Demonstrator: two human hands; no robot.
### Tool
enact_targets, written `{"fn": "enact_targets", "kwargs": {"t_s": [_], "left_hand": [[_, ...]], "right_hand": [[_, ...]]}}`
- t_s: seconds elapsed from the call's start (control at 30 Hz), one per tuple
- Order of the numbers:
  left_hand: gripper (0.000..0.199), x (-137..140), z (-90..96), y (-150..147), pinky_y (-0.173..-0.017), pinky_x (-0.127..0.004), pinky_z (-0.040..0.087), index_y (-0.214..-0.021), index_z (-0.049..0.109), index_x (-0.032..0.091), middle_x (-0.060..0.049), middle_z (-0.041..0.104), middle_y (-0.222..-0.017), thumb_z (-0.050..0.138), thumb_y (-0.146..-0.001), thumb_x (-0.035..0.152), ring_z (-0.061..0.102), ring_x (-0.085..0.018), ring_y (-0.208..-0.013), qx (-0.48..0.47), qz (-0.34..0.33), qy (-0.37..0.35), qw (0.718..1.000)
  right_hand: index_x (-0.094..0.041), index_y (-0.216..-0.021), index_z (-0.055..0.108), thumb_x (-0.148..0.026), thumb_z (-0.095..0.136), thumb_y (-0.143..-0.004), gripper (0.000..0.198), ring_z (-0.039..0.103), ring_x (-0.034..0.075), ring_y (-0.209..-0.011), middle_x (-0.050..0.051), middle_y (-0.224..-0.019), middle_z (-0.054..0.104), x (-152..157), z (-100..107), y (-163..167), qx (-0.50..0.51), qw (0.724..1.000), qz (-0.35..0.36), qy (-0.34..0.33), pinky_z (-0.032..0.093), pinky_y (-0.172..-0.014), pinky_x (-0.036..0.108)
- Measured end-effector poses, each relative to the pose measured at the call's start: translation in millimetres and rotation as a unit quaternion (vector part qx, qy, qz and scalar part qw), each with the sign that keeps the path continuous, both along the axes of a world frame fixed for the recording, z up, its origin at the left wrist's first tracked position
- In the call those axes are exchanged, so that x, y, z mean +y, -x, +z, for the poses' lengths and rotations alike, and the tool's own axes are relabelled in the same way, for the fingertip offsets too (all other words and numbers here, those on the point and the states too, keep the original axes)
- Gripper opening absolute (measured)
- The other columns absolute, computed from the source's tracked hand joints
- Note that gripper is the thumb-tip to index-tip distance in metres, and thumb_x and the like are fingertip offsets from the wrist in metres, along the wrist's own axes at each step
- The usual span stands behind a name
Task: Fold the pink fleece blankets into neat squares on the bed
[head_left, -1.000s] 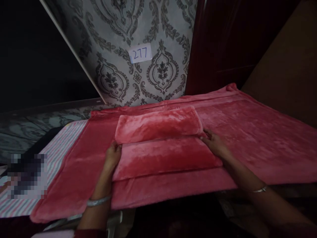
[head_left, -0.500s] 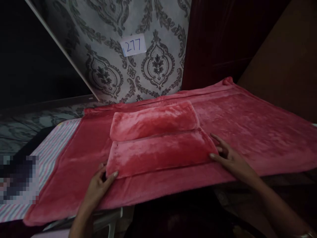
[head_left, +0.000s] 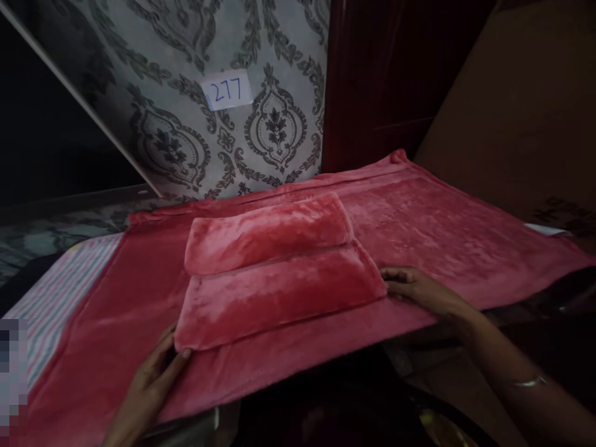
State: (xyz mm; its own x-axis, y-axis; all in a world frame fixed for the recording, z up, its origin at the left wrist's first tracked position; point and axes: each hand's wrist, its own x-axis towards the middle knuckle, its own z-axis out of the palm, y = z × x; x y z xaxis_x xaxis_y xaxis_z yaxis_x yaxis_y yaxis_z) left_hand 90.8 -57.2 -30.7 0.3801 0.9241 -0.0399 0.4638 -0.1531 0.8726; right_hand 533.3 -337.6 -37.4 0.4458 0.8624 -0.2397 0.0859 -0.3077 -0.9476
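Observation:
A folded pink-red plush cloth (head_left: pixel 279 298) lies in two padded bands, one behind the other. Beneath it spreads a larger plush blanket (head_left: pixel 442 230) of the same colour. My left hand (head_left: pixel 151 375) is at the cloth's near left corner, thumb and fingers apart around that corner. At the near right edge, the stretched fingers of my right hand (head_left: pixel 416 288) touch the cloth's side. Some fingertips of both hands are hidden along the edges.
A striped sheet (head_left: pixel 69 292) shows under the blanket at the left. Behind stand a patterned wall (head_left: pixel 186 56) with a "277" paper label (head_left: pixel 228 89), a dark red panel (head_left: pixel 377 81) and a brown cardboard box (head_left: pixel 521 105). A dark screen-like panel (head_left: pixel 41 124) leans in at left.
The view has shifted, so everything appears further left. My right thumb has come off the top of the folded cloth, and my left thumb has slid to its corner. The cloth keeps its shape.

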Motion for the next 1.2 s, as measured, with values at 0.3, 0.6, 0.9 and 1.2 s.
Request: {"fn": "enact_targets", "kwargs": {"t_s": [0.3,0.6,0.9,1.2], "left_hand": [[0.073,-1,-2.7,0,-0.118,-0.053,0.036,-0.088,0.076,0.024,-0.006,0.077,-0.109,0.081,-0.042,0.081,0.060,-0.038,-0.124,-0.018,0.069,0.052,0.996],[0.062,-6,-0.5,-1,-0.099,-0.042,0.055,-0.094,0.075,0.025,-0.001,0.078,-0.102,0.080,-0.053,0.071,0.069,-0.032,-0.106,-0.018,0.104,0.054,0.993],[0.067,4,-14.5,14,-0.093,-0.039,0.058,-0.102,0.073,0.026,-0.004,0.077,-0.113,0.077,-0.055,0.073,0.066,-0.033,-0.116,0.020,0.088,0.079,0.993],[0.058,5,-24.8,6,-0.075,-0.038,0.058,-0.092,0.073,0.023,-0.002,0.077,-0.089,0.069,-0.063,0.074,0.071,-0.029,-0.087,0.061,0.171,-0.025,0.983]], "right_hand": [[-0.020,-0.080,0.060,-0.063,0.078,-0.070,0.048,0.031,0.006,-0.046,-0.007,-0.056,0.044,4,-4,5,0.067,0.994,-0.058,-0.062,0.021,-0.046,0.022],[-0.022,-0.079,0.056,-0.063,0.082,-0.068,0.049,0.040,0.009,-0.044,-0.006,-0.055,0.048,6,-12,5,0.128,0.974,-0.087,-0.162,0.032,-0.044,0.023],[-0.021,-0.095,0.062,-0.061,0.080,-0.075,0.048,0.059,0.013,-0.059,-0.001,-0.070,0.063,-4,-12,3,0.099,0.985,-0.063,-0.127,0.048,-0.059,0.026],[-0.024,-0.130,0.054,-0.051,0.074,-0.081,0.060,0.055,0.013,-0.059,-0.006,-0.068,0.054,-6,-14,23,-0.033,0.988,-0.081,-0.123,0.048,-0.058,0.026]]}}
